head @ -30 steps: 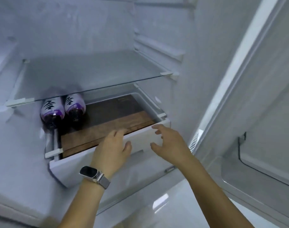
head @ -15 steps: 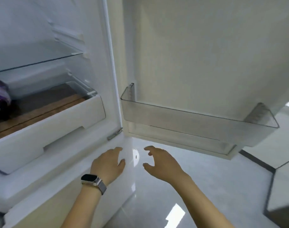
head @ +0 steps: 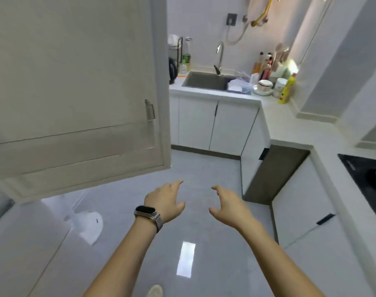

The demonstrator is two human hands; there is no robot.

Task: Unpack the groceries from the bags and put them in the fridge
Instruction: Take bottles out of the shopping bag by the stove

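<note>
The open fridge door (head: 75,93) fills the upper left, its inner side with a clear door shelf (head: 71,144) facing me. My left hand (head: 166,200), with a dark watch on the wrist, hangs in the air over the grey floor, fingers loosely spread and empty. My right hand (head: 227,205) floats beside it, fingers loosely curled, also empty. The two hands are apart and touch nothing. The fridge's inside, the bottles and the grocery bags are out of view.
A white counter with a steel sink (head: 206,81) and tap stands at the back, with bottles and a bowl (head: 265,85) to its right. White cabinets (head: 217,123) run along the right, with a black hob (head: 366,176). A white rounded object (head: 88,225) reflects on the glossy floor (head: 193,168).
My view has swung right, from the fridge drawer past the door to the kitchen. Both hands left the drawer front and now hang empty over the floor.
</note>
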